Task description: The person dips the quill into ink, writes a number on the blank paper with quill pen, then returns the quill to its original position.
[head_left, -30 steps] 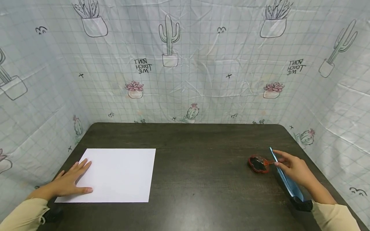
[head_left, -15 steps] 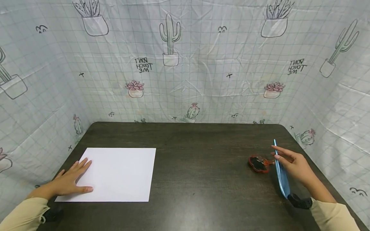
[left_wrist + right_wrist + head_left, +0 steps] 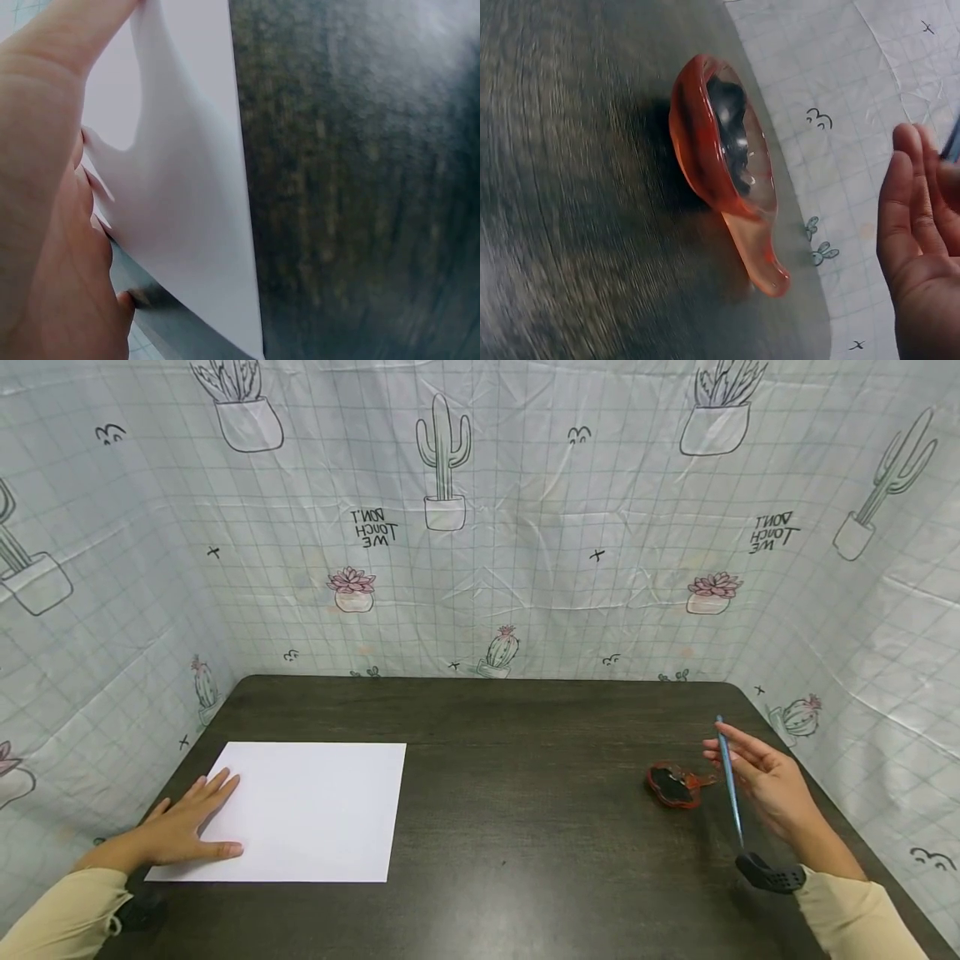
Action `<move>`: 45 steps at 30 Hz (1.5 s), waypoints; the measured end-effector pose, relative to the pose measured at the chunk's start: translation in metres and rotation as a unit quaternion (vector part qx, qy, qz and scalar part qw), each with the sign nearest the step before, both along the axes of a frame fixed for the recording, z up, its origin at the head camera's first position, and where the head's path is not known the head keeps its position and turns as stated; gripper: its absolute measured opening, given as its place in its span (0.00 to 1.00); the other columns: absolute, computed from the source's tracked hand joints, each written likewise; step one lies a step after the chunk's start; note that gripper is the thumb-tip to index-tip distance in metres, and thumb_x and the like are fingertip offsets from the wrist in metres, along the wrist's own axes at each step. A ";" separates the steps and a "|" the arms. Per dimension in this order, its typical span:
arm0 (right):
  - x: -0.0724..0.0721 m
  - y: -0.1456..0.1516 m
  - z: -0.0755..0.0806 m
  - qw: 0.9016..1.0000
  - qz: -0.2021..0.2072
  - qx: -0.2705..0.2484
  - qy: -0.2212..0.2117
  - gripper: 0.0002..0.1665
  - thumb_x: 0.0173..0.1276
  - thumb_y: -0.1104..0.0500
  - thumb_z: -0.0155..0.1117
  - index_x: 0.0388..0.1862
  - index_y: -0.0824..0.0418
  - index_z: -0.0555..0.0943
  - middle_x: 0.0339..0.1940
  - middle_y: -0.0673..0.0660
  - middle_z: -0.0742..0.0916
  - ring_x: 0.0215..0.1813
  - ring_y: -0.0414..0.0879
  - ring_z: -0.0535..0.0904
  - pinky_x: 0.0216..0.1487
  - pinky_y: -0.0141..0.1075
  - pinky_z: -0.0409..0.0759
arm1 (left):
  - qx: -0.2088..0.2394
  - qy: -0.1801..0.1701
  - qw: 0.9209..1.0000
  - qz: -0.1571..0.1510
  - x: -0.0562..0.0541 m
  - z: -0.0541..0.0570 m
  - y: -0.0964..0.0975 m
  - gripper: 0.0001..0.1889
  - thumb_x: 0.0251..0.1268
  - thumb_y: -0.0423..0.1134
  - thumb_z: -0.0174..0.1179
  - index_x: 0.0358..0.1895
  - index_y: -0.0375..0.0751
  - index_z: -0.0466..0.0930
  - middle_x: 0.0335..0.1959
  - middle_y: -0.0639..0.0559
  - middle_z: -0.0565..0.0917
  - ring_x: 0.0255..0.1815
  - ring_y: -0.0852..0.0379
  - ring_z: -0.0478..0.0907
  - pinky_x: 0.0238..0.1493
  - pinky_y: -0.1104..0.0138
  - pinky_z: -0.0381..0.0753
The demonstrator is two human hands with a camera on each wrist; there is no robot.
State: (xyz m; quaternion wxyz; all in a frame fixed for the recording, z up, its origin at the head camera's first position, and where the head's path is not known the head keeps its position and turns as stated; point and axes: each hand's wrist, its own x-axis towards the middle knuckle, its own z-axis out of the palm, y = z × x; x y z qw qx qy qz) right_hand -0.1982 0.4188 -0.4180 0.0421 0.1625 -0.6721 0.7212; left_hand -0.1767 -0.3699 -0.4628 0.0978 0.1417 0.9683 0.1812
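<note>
A white sheet of paper (image 3: pixel 315 810) lies on the dark table's left side. My left hand (image 3: pixel 183 827) rests on its left edge, fingers spread and thumb out; the left wrist view shows the paper (image 3: pixel 187 195) slightly bowed beside the palm. My right hand (image 3: pixel 768 781) pinches a slim blue stick (image 3: pixel 727 768) between thumb and fingertips, raised and nearly upright, its lower end tapering. At the edge of the right wrist view only a bit of the stick (image 3: pixel 952 142) shows. Left of this hand sits a small red translucent dish (image 3: pixel 697 150) with a short handle, holding something glossy and black.
The dark wooden table (image 3: pixel 525 802) runs between the paper and the dish. A white grid-patterned curtain (image 3: pixel 540 552) with cactus drawings hangs behind the table and along both sides. A black band (image 3: pixel 772 872) sits on the right wrist.
My right hand has lifted a little and drawn slightly away from the dish, and the blue stick has turned from slanted to nearly upright. The left hand and paper stay put.
</note>
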 end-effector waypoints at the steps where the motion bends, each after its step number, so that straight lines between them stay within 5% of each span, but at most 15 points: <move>1: 0.000 0.000 0.000 1.000 -0.002 -0.015 -0.004 0.27 0.74 0.70 0.46 0.71 0.63 0.66 0.50 0.51 0.86 0.51 0.39 0.83 0.49 0.27 0.79 | -0.001 0.000 1.000 0.001 0.000 0.000 0.000 0.56 0.51 0.59 0.67 0.76 0.39 0.42 0.76 0.31 0.43 0.71 0.22 0.38 0.52 0.21 0.36; 6: 0.001 -0.004 0.002 0.997 -0.027 -0.063 -0.035 0.25 0.71 0.73 0.50 0.66 0.63 0.71 0.46 0.52 0.88 0.49 0.40 0.85 0.48 0.29 0.80 | -0.004 -0.003 1.000 0.003 -0.001 0.000 0.001 0.56 0.51 0.59 0.66 0.76 0.39 0.43 0.76 0.31 0.44 0.72 0.22 0.38 0.52 0.21 0.36; 11: 0.003 -0.007 0.002 0.997 -0.054 -0.039 -0.036 0.21 0.71 0.72 0.52 0.61 0.62 0.76 0.43 0.49 0.88 0.47 0.37 0.84 0.47 0.26 0.80 | 0.008 -0.004 1.000 -0.003 0.001 0.003 0.001 0.55 0.52 0.58 0.67 0.76 0.38 0.43 0.76 0.30 0.43 0.71 0.21 0.38 0.51 0.22 0.36; 21: -0.002 -0.004 0.000 0.997 -0.014 0.001 -0.072 0.20 0.74 0.69 0.49 0.51 0.48 0.81 0.39 0.48 0.89 0.39 0.37 0.86 0.39 0.26 0.81 | 0.011 -0.002 1.000 -0.004 0.002 0.003 0.001 0.56 0.52 0.57 0.66 0.76 0.39 0.42 0.76 0.32 0.42 0.72 0.22 0.38 0.52 0.22 0.37; 35: -0.005 -0.003 -0.003 0.996 0.007 0.043 -0.078 0.15 0.72 0.72 0.51 0.47 0.57 0.80 0.39 0.48 0.89 0.41 0.40 0.86 0.43 0.31 0.83 | 0.007 0.003 1.000 -0.004 0.002 0.001 0.000 0.56 0.53 0.58 0.66 0.77 0.40 0.41 0.76 0.32 0.42 0.72 0.22 0.38 0.51 0.22 0.37; 45: -0.004 -0.001 -0.002 0.988 0.028 0.150 -0.038 0.08 0.74 0.69 0.48 0.49 0.68 0.73 0.41 0.51 0.86 0.44 0.39 0.85 0.46 0.27 0.81 | 0.004 0.003 1.000 -0.003 0.001 0.000 -0.001 0.55 0.53 0.58 0.66 0.76 0.39 0.41 0.76 0.31 0.42 0.71 0.21 0.37 0.51 0.21 0.36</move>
